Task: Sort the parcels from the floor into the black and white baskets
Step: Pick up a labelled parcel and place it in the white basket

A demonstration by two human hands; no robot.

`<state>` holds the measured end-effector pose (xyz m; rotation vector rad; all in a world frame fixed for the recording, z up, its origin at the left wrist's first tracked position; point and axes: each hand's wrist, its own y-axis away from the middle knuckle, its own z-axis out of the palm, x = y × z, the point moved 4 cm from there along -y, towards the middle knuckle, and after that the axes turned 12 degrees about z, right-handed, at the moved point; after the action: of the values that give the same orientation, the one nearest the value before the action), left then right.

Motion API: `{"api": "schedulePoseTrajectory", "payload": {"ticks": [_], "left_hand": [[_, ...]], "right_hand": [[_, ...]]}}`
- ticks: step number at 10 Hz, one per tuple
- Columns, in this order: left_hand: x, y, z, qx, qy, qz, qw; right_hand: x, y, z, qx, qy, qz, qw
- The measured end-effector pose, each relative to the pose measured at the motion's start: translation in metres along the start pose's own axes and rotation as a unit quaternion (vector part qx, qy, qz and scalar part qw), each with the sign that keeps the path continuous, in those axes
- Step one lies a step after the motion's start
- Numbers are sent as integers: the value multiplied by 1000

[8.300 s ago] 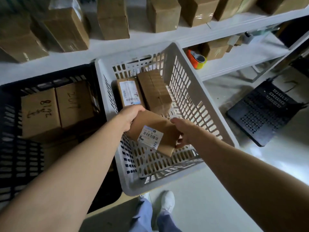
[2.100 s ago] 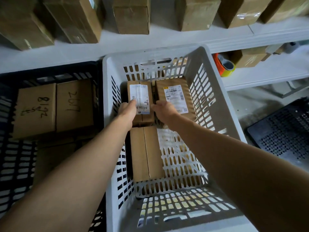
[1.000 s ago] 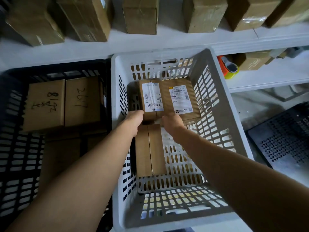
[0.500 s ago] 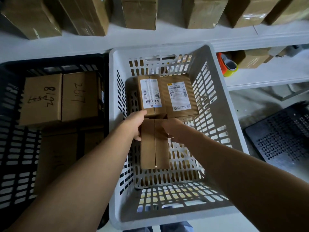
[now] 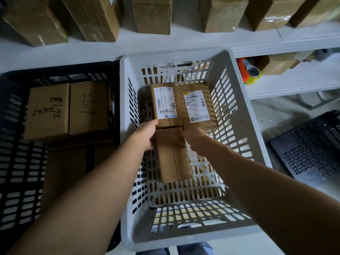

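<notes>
The white basket (image 5: 247, 126) stands in front of me with three parcels on its floor. Two labelled parcels lie side by side at the far end, a narrow one (image 5: 165, 105) and a wider one (image 5: 197, 107). A plain brown parcel (image 5: 173, 159) lies lengthwise in front of them. My left hand (image 5: 145, 135) is pressed to its far left corner and my right hand (image 5: 196, 140) to its far right corner, so both grip it between them. The black basket (image 5: 55, 71) at the left holds parcels marked with handwritten numbers (image 5: 47, 111) (image 5: 88, 107).
A white shelf (image 5: 202, 43) behind the baskets carries several brown boxes. On a lower shelf at the right sit an orange and yellow tape roll (image 5: 250, 72) and more boxes. A black perforated lid (image 5: 309, 150) lies on the floor at the right.
Both hands have drawn back from the two labelled parcels to the far end of the plain parcel. The labelled parcels now lie flush side by side.
</notes>
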<state>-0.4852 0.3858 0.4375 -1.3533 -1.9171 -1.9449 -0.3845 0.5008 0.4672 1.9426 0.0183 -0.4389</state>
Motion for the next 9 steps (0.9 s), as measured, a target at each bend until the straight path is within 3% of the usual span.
{"api": "schedulePoseTrajectory", "payload": {"ticks": [1,2,3,5,7,9], "left_hand": [[13,9,-2,38,-2,60,997],[29,23,0,58,-8,124,991],[45,43,3,27,-7,174,984],[90,98,2,-47,-18,307,951],[134,176,11,-133,-72,429,891],[130,259,1,-248,-58,528,810]], "right_hand": [[-8,3,-12,38,82,-75,993],[-12,20,-20,7,-29,-67,997],[-15,34,-40,56,-121,-102,986],[-19,93,-64,34,-223,-190,955],[-8,167,-86,40,-291,-258,921],[31,254,-71,98,-390,-317,859]]}}
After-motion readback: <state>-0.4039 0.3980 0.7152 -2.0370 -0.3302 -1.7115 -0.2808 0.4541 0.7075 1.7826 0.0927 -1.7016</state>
